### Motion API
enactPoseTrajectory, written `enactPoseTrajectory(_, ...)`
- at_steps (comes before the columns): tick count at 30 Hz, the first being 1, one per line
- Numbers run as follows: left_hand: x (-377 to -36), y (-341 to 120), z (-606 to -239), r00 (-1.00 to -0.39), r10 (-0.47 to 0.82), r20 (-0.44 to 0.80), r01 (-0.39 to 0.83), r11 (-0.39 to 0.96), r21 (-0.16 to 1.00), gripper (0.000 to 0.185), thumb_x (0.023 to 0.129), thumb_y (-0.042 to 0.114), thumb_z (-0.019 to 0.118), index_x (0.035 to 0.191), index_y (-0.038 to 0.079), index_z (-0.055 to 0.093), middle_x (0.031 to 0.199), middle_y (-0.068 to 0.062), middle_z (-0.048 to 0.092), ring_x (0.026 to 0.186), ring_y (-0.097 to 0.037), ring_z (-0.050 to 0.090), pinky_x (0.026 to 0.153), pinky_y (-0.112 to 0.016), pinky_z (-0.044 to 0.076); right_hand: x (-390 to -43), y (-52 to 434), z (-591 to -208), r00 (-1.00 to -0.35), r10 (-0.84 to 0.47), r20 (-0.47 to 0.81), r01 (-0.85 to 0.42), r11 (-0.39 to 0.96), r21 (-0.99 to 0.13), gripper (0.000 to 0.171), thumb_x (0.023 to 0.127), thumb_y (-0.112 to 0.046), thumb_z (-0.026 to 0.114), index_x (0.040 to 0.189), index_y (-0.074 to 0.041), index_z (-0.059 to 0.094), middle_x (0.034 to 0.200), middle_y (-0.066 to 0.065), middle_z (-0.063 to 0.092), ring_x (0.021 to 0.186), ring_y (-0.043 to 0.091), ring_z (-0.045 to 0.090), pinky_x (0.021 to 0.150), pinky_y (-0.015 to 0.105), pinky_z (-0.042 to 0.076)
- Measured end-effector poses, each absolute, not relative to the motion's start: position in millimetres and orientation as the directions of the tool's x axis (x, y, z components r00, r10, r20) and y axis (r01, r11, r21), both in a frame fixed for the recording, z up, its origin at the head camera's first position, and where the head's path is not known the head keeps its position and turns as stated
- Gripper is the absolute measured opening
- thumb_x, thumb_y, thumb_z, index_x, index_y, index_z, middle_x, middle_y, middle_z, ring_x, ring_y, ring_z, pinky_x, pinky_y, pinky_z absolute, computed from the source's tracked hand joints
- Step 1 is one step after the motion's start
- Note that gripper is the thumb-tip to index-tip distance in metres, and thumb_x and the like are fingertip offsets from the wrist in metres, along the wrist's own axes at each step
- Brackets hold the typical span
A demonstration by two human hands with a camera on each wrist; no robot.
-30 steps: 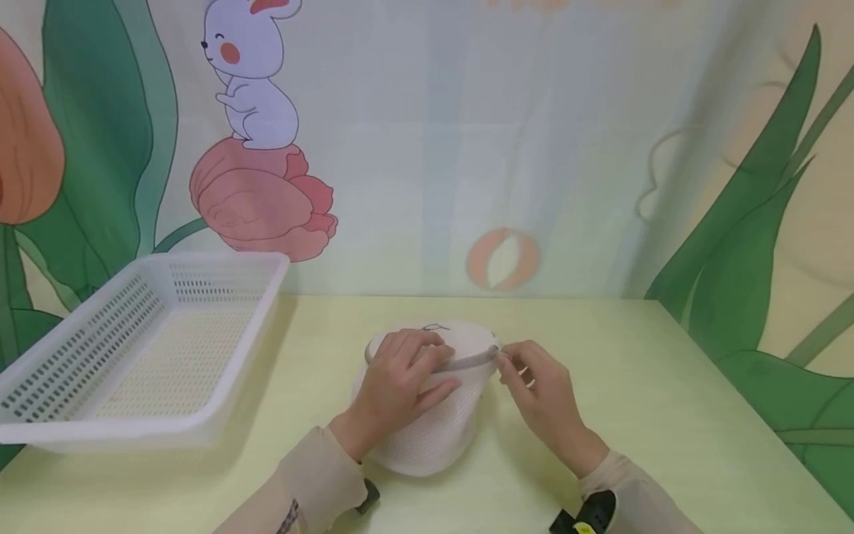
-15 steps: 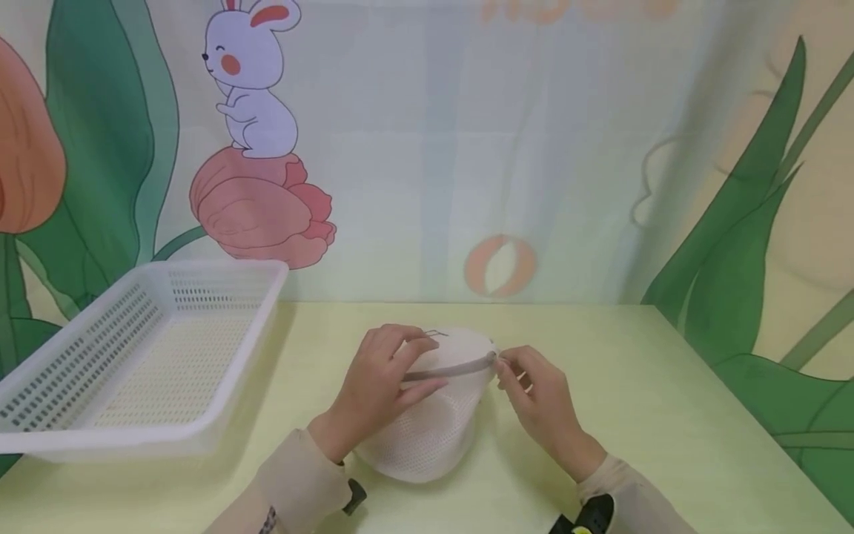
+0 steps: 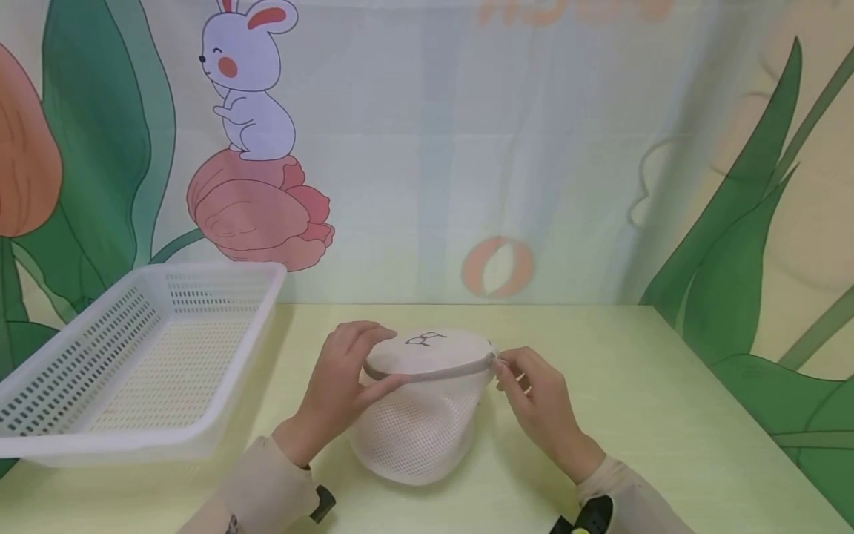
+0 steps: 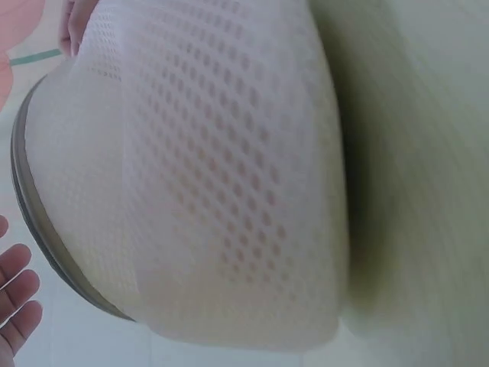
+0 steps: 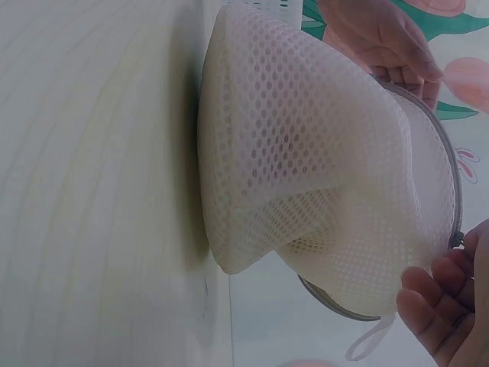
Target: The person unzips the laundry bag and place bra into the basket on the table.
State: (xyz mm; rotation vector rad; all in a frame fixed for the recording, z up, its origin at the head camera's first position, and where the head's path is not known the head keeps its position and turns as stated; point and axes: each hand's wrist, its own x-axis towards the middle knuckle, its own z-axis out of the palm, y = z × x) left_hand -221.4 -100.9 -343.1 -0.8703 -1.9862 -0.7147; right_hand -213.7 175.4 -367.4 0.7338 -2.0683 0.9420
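Observation:
A white mesh laundry bag [image 3: 416, 423] stands on the table, its round top rimmed by a grey zipper [image 3: 440, 373] and marked with a small dark line print. My right hand [image 3: 542, 393] pinches the zipper pull at the right end of the rim; the dark slider [image 5: 457, 239] shows right at its fingertips in the right wrist view. My left hand [image 3: 333, 382] is at the rim's left side, thumb along the zipper and fingers extended over the far edge. In the left wrist view its fingers [image 4: 19, 294] are loosely straight, beside the rim. A white loop [image 5: 370, 339] hangs from the bag.
A white perforated plastic basket [image 3: 207, 426] stands at the left of the pale yellow table [image 3: 667, 445]. Behind the table hangs a printed curtain [image 3: 373, 148] with a rabbit and flowers. A dark wrist device [image 3: 594, 513] shows at the right cuff.
My left hand has slid left along the rim, from over the bag's top to its left side, uncovering the zipper and the print. The right hand has stayed at the rim's right end.

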Motion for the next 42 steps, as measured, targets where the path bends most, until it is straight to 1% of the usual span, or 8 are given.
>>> enactPoseTrajectory(3, -222, -106, -348, -0.422, 0.302, 0.855, 0.774, 0.610, 0.167, 0.066, 0.089, 0.063, 0.047, 0.113, 0.003, 0.059, 0.107, -0.014, 0.059, 0.100, -0.030, 0.055, 0.086, -0.045, 0.045, -214, 175, -368, -0.566, -0.186, 0.803, -0.732, 0.562, -0.385, 0.010, 0.095, -0.013, 0.060, 0.092, -0.005, 0.064, 0.081, -0.002, 0.062, 0.062, 0.005, 0.057, 0.052, 0.014, 0.045)
enactPoseTrajectory(9, -223, -115, -357, -0.474, 0.283, 0.834, 0.752, 0.622, 0.216, 0.072, 0.085, 0.067, 0.048, 0.117, 0.002, 0.057, 0.111, -0.014, 0.059, 0.106, -0.031, 0.054, 0.092, -0.048, 0.044, -214, 175, -369, -0.566, -0.185, 0.804, -0.740, 0.544, -0.396, 0.007, 0.094, -0.011, 0.060, 0.092, -0.005, 0.064, 0.080, -0.001, 0.061, 0.061, 0.004, 0.057, 0.049, 0.014, 0.044)
enactPoseTrajectory(17, -227, -123, -369, -0.540, 0.274, 0.795, 0.714, 0.650, 0.261, 0.078, 0.082, 0.069, 0.049, 0.119, 0.000, 0.055, 0.112, -0.014, 0.058, 0.107, -0.032, 0.054, 0.091, -0.048, 0.046, -214, 175, -370, -0.557, -0.189, 0.808, -0.750, 0.532, -0.393, 0.003, 0.093, -0.007, 0.061, 0.091, -0.005, 0.063, 0.080, -0.001, 0.061, 0.060, 0.005, 0.057, 0.047, 0.015, 0.045)
enactPoseTrajectory(21, -229, -128, -374, -0.639, 0.242, 0.730, 0.663, 0.654, 0.364, 0.074, 0.075, 0.052, 0.075, 0.122, 0.000, 0.054, 0.117, -0.015, 0.058, 0.108, -0.030, 0.054, 0.091, -0.045, 0.047, -215, 174, -370, -0.552, -0.190, 0.812, -0.754, 0.529, -0.389, 0.004, 0.093, -0.007, 0.061, 0.091, -0.005, 0.063, 0.080, -0.001, 0.061, 0.060, 0.006, 0.057, 0.046, 0.017, 0.045)
enactPoseTrajectory(24, -229, -131, -376, -0.726, 0.217, 0.653, 0.610, 0.641, 0.466, 0.071, 0.070, 0.030, 0.084, 0.125, -0.001, 0.052, 0.120, -0.015, 0.057, 0.108, -0.029, 0.054, 0.087, -0.044, 0.049, -215, 175, -369, -0.555, -0.189, 0.810, -0.752, 0.530, -0.391, 0.006, 0.094, -0.008, 0.060, 0.092, -0.004, 0.063, 0.080, 0.000, 0.061, 0.059, 0.007, 0.057, 0.046, 0.016, 0.045)
enactPoseTrajectory(31, -233, -135, -383, -0.865, 0.219, 0.452, 0.492, 0.546, 0.678, 0.068, 0.078, 0.024, 0.080, 0.132, 0.002, 0.047, 0.126, -0.016, 0.059, 0.114, -0.031, 0.056, 0.093, -0.047, 0.046, -214, 175, -369, -0.548, -0.195, 0.813, -0.756, 0.531, -0.382, 0.006, 0.089, 0.001, 0.061, 0.091, -0.005, 0.063, 0.080, 0.000, 0.061, 0.059, 0.007, 0.057, 0.046, 0.015, 0.045)
enactPoseTrajectory(37, -238, -135, -392, -0.905, 0.232, 0.356, 0.424, 0.441, 0.791, 0.067, 0.081, 0.024, 0.078, 0.136, 0.008, 0.043, 0.127, -0.015, 0.060, 0.120, -0.031, 0.055, 0.101, -0.050, 0.041, -214, 175, -369, -0.559, -0.193, 0.806, -0.746, 0.542, -0.388, 0.005, 0.090, -0.001, 0.061, 0.091, -0.005, 0.063, 0.080, 0.000, 0.062, 0.059, 0.006, 0.057, 0.047, 0.016, 0.045)
enactPoseTrajectory(42, -240, -132, -397, -0.928, 0.227, 0.296, 0.365, 0.390, 0.846, 0.065, 0.084, 0.025, 0.074, 0.140, 0.020, 0.041, 0.131, -0.014, 0.058, 0.120, -0.035, 0.054, 0.099, -0.058, 0.039, -215, 175, -371, -0.567, -0.190, 0.802, -0.738, 0.550, -0.391, 0.004, 0.090, -0.002, 0.061, 0.090, -0.006, 0.062, 0.080, -0.001, 0.062, 0.060, 0.006, 0.057, 0.049, 0.016, 0.046)
